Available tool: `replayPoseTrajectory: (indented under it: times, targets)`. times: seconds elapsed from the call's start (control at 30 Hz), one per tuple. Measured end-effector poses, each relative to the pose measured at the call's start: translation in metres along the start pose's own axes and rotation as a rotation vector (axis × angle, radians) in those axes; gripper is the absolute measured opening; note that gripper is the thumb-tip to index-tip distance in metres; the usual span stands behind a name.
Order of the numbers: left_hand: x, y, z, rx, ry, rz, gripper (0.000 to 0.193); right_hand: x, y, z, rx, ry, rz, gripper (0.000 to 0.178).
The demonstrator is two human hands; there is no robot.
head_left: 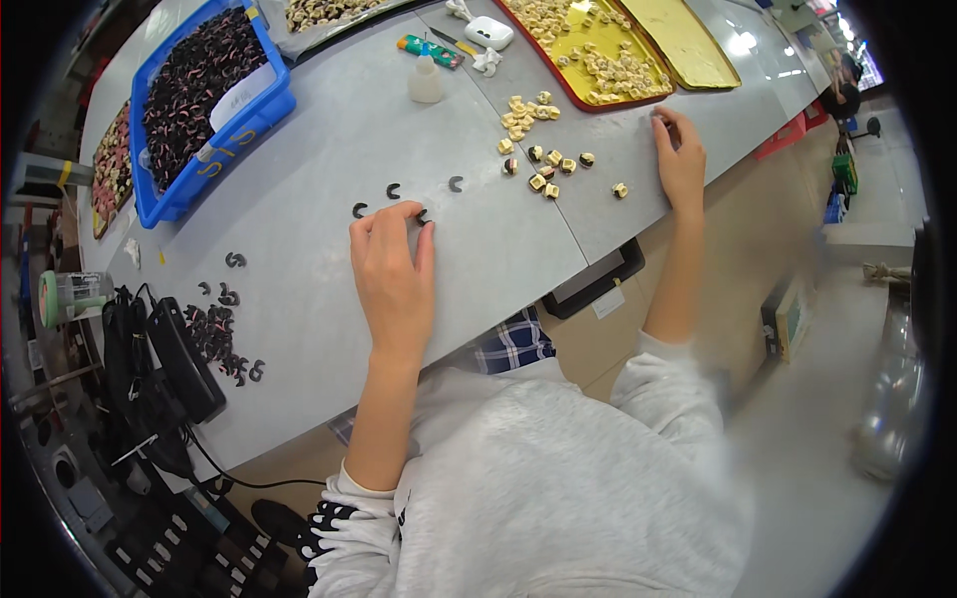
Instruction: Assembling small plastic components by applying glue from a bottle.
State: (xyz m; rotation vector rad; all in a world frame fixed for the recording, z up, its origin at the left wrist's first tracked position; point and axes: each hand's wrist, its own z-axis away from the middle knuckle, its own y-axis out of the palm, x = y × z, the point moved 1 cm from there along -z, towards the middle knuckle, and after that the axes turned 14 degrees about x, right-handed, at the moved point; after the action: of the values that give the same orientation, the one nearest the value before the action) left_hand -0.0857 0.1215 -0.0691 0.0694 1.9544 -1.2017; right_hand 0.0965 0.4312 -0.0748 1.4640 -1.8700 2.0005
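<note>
My left hand [391,274] pinches a small black C-shaped piece [422,216] between thumb and forefinger, just above the grey table. Around its fingertips lie loose black C-shaped pieces [393,190]. My right hand [683,164] is at the table's right side, near the corner of a red-rimmed yellow tray [588,103]. Its fingers are curled toward the thumb; whatever is between them is too small to make out. Between my hands lie several small cream block-like parts [552,189], some with black pieces on them, and a plain cream cluster [518,118].
A blue bin [284,92] full of black pieces stands at the far left. A heap of black pieces [211,334] lies beside a black device [184,359] with cables. Farther back are a small white bottle [425,82], a green packet [431,51] and a yellow tray [698,50].
</note>
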Motion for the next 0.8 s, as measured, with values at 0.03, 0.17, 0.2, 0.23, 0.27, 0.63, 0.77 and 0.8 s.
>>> replayPoseTrajectory:
  times: [0.03,0.17,0.2,0.23,0.27,0.63,0.77,0.8]
  targets:
    - [0.001,0.000,0.000,0.001,0.007,-0.017,0.025,0.007,0.006,0.008,0.005,0.000,-0.001,0.028]
    - [-0.001,0.000,0.000,0.012,-0.004,-0.025,0.027,0.058,0.034,0.044,0.099,-0.189,-0.089,0.027]
    - [-0.001,0.000,0.000,0.016,-0.002,-0.026,0.027,0.071,0.039,0.050,0.159,-0.182,-0.149,0.027]
    - [-0.001,0.000,0.000,0.019,-0.010,-0.027,0.028,0.082,0.042,0.052,0.158,-0.180,-0.150,0.027]
    - [-0.002,0.000,0.000,0.022,-0.016,-0.026,0.028,0.090,0.043,0.053,0.204,-0.173,-0.242,0.027]
    - [-0.003,-0.001,0.009,-0.037,0.012,0.119,0.043,0.093,0.059,-0.002,0.228,-0.338,0.057,0.020]
    - [0.000,-0.002,0.014,-0.074,0.076,0.209,0.049,0.099,0.057,-0.002,0.241,-0.310,-0.052,0.020]
    - [0.000,-0.002,0.014,-0.075,0.071,0.207,0.049,0.104,0.054,0.001,0.206,-0.287,-0.104,0.021]
